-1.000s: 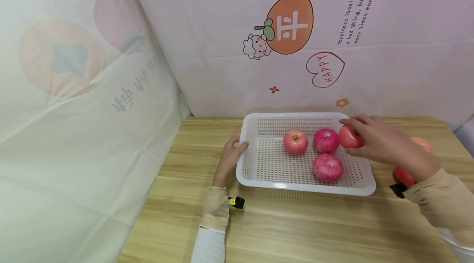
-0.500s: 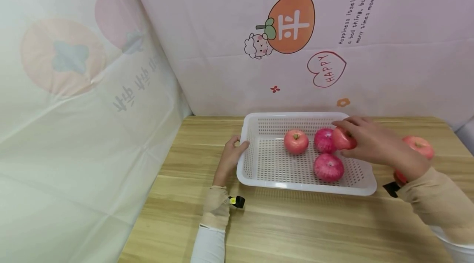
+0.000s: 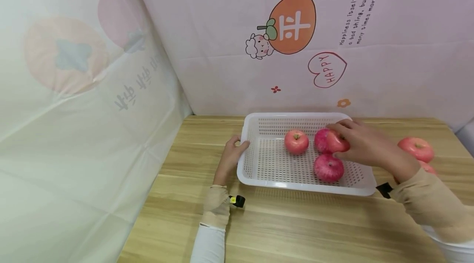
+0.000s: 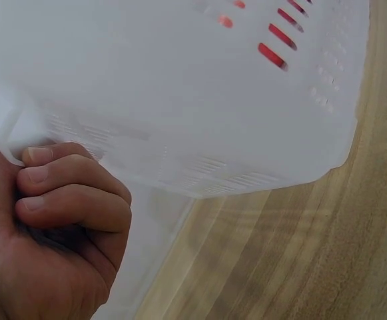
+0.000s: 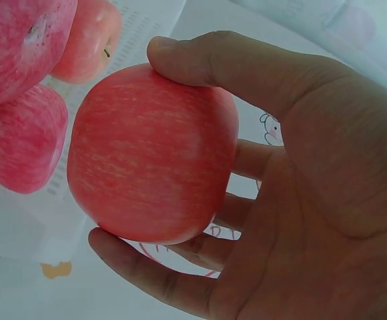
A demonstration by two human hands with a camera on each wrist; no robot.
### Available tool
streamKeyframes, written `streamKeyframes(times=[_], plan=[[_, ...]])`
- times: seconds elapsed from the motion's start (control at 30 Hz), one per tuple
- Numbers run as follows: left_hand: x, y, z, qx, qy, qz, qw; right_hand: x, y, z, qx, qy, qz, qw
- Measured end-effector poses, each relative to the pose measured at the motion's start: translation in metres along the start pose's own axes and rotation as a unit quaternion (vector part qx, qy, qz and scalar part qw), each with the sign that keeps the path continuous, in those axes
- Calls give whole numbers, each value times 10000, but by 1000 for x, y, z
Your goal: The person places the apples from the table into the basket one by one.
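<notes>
The right hand (image 3: pixel 364 144) pinches an apple (image 3: pixel 338 141) between thumb and fingers over the basket's (image 3: pixel 307 187) right end, the left hand (image 3: pixel 230 157) gripping the left rim; dropped, I'd guess it could bruise against the apples (image 3: pixel 328 167) beneath.

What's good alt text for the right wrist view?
A right hand grips a red apple between thumb and fingers, seen close up. Three more apples lie at upper left in a white basket.
</notes>
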State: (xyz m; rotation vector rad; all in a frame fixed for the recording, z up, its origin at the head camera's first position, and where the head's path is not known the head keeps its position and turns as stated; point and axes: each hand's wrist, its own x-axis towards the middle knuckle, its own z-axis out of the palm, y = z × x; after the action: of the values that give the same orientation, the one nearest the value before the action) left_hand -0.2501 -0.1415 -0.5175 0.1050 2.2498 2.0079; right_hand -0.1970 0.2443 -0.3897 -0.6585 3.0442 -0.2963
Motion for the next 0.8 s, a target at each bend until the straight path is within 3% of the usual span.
streamKeyframes(times=[0.8], plan=[[0, -1, 0, -20, -11, -41, 10000, 9, -22, 15, 372, -87, -225, 9990]])
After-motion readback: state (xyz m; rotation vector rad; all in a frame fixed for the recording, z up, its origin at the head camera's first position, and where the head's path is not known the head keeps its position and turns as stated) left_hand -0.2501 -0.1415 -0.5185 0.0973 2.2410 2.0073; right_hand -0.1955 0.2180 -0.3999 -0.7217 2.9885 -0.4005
